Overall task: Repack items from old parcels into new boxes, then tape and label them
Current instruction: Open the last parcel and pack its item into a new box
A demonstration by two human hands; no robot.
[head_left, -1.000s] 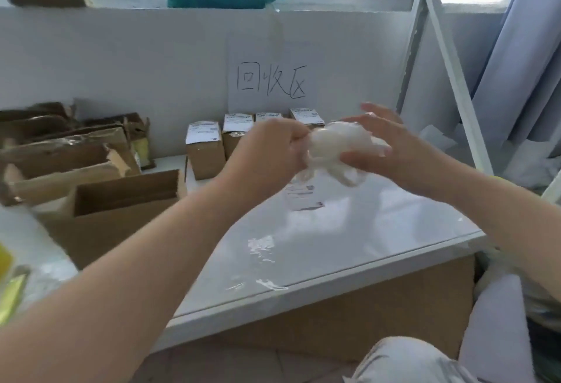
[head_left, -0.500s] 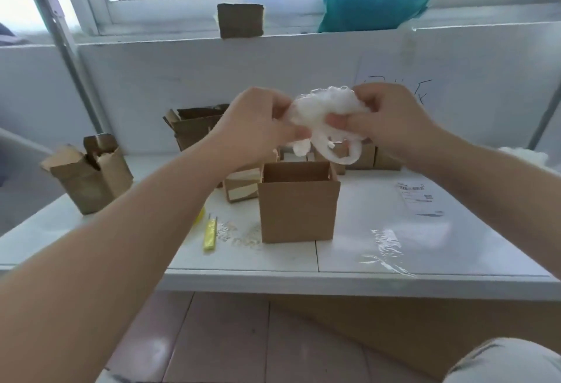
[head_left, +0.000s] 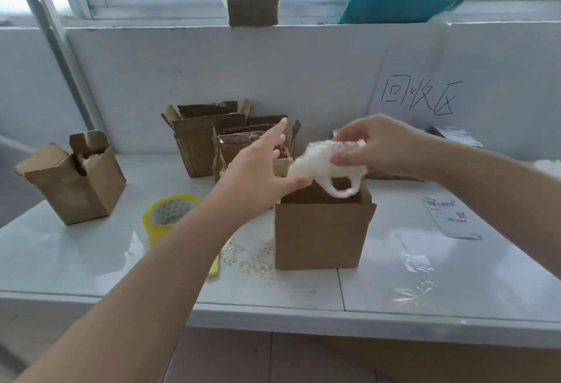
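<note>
Fluffy wad [head_left: 317, 167] one, right hand [head_left: 379, 149] pinching; tape roll [head_left: 155, 226] one

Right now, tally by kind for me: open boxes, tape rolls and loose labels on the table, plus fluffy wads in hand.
Open cardboard boxes: 4 (front box, left box, back box, torn box)
Tape roll: 1
Loose shipping label: 1
White fluffy wad, pinched by right hand: 1
Total: 7

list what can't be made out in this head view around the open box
All head view:
- Inside of the open cardboard box: hidden by its own front wall.
- White fluffy wad: motion-blurred, so what it is remains unclear.
- Shipping label: print too small to read.
- Yellow tool: mostly covered by the left forearm.
</note>
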